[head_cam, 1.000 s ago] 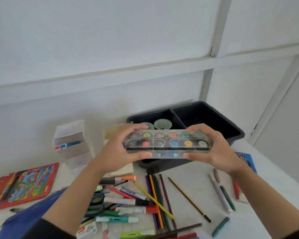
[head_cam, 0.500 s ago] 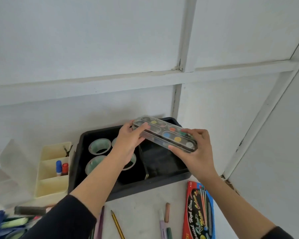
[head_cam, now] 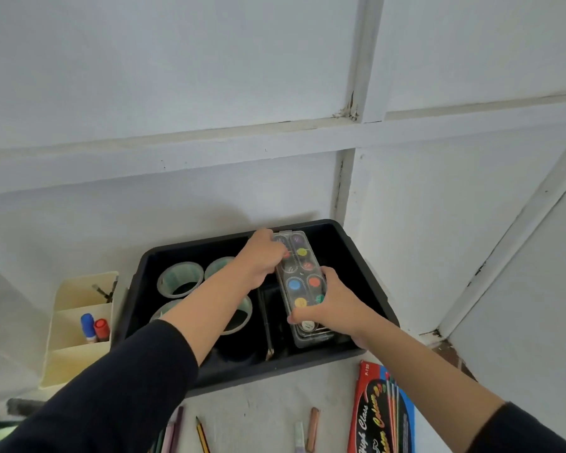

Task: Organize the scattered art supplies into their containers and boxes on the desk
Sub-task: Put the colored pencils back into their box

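Note:
A clear watercolour paint case point(head_cam: 301, 286) with coloured round pans lies lengthwise in the right compartment of the black plastic bin point(head_cam: 366, 263). My left hand point(head_cam: 262, 256) grips its far end, fingers curled over the top edge. My right hand point(head_cam: 334, 305) grips its near end, thumb across the lid. Several rolls of clear tape point(head_cam: 180, 279) sit in the bin's left compartment, partly hidden by my left forearm. A paintbrush point(head_cam: 268, 325) lies along the divider.
A cream desk organiser point(head_cam: 79, 328) left of the bin holds a blue and a red marker point(head_cam: 94, 328). A red box of coloured pencils point(head_cam: 379, 410) lies front right. Loose pencils point(head_cam: 202, 434) and crayons point(head_cam: 312, 428) lie on the desk in front.
Both hands have carried the paint case from above the desk to the bin, turned it lengthwise and lowered it into the right compartment. The view has shifted right.

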